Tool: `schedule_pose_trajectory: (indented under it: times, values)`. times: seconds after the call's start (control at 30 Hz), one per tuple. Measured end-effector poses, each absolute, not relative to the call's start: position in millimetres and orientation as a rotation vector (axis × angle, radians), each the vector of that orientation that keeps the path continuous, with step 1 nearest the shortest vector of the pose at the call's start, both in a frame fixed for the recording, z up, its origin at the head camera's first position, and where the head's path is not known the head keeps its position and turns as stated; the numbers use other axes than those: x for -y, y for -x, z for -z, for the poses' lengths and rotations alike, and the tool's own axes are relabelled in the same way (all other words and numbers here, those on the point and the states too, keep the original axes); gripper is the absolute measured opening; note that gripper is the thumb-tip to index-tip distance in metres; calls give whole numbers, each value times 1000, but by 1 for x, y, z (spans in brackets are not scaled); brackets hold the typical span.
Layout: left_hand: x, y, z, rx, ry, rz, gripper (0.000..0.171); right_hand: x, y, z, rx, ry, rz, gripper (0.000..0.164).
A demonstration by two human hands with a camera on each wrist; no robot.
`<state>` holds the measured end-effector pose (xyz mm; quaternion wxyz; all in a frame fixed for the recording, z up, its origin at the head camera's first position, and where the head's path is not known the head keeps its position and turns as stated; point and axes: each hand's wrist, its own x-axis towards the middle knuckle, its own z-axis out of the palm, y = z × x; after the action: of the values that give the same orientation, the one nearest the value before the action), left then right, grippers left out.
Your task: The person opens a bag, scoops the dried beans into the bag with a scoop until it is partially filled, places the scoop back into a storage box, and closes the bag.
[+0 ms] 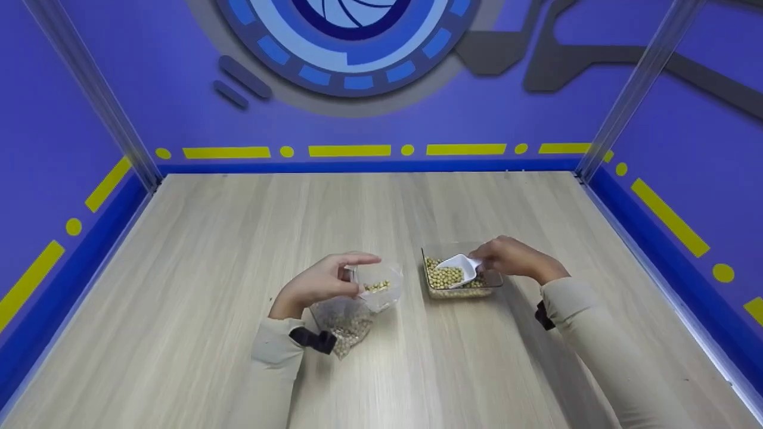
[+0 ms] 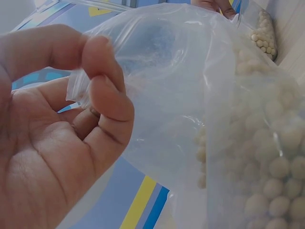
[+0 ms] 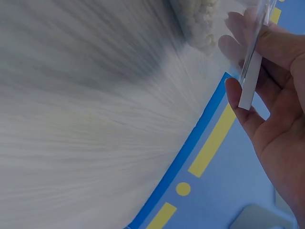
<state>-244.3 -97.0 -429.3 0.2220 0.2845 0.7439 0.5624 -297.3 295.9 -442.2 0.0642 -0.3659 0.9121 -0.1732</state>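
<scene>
My left hand (image 1: 322, 281) pinches the mouth of a clear zip bag (image 1: 346, 310), left of the middle. Pale round soybeans (image 2: 279, 186) fill the lower part of the bag, and a few lie near its spread mouth. In the left wrist view the fingers curl over the bag's edge. My right hand (image 1: 517, 257) grips the handle of a white scoop (image 1: 468, 266). The scoop's bowl holds soybeans and dips into a clear square container (image 1: 465, 294). More soybeans (image 1: 434, 275) cover the container's bottom. The right wrist view shows the handle (image 3: 251, 83) between thumb and fingers.
A wooden tabletop (image 1: 226, 238) lies under everything, with the bag to the left of the container. Blue panels (image 1: 357, 128) with yellow markings close off the back and both sides. Black straps (image 1: 313, 339) sit at both wrists.
</scene>
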Motion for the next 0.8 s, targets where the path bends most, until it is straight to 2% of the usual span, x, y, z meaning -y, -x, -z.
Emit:
schedule_pose_trajectory:
  times: [0.27, 0.8]
  values:
    - [97, 244, 428, -2054, -785, -1543, 61, -297, 299, 441, -2706, 984, 581, 32]
    - [99, 245, 431, -2061, -804, -1539, 63, -304, 301, 441, -2666, 973, 711, 32]
